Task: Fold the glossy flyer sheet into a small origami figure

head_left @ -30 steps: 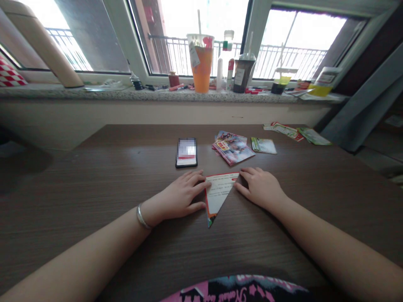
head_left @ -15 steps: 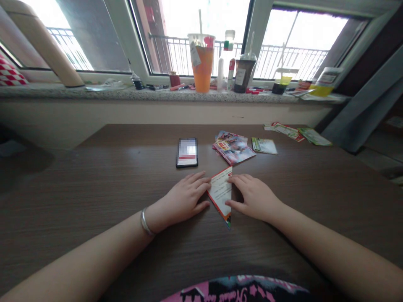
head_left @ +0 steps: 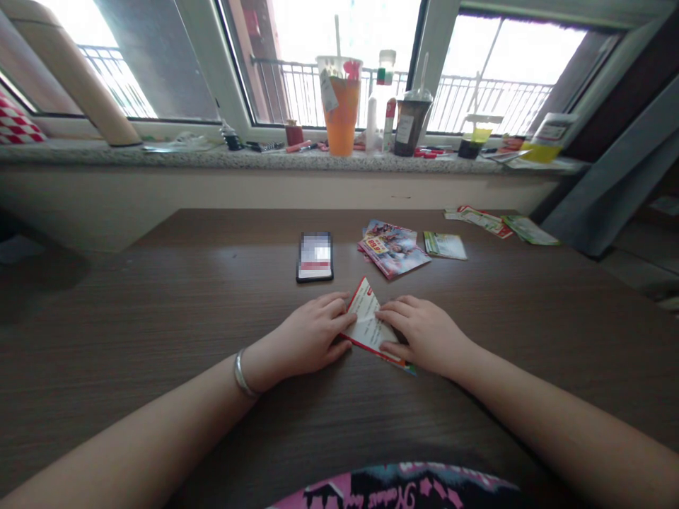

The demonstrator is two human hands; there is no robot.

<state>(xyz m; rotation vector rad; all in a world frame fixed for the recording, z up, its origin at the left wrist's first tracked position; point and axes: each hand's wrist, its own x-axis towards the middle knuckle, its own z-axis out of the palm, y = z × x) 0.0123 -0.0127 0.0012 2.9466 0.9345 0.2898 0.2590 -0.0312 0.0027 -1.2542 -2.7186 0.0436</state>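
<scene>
A folded triangular paper [head_left: 366, 318], cream with printed lines and a red edge, lies on the table between my hands. My left hand [head_left: 315, 332], with a silver bracelet on the wrist, rests at its left corner; the index fingertip touches the paper and the thumb is apart from the fingers. From the other side, my right hand [head_left: 419, 331] lays its fingertips and thumb on the paper's right part, fingers spread. A green and orange tip pokes out under the right thumb.
Beyond the hands lie a phone [head_left: 315, 257], colourful leaflets [head_left: 397, 249], a small stack of cards [head_left: 445, 246] and more printed slips [head_left: 488, 222] on the brown table [head_left: 159, 304]. An orange drink cup [head_left: 340, 106] and a dark cup [head_left: 411, 124] stand on the windowsill [head_left: 185, 158].
The triangular paper has turned counterclockwise: its top point has moved left and its lower tip has swung right. My right fingers have shifted slightly left over it.
</scene>
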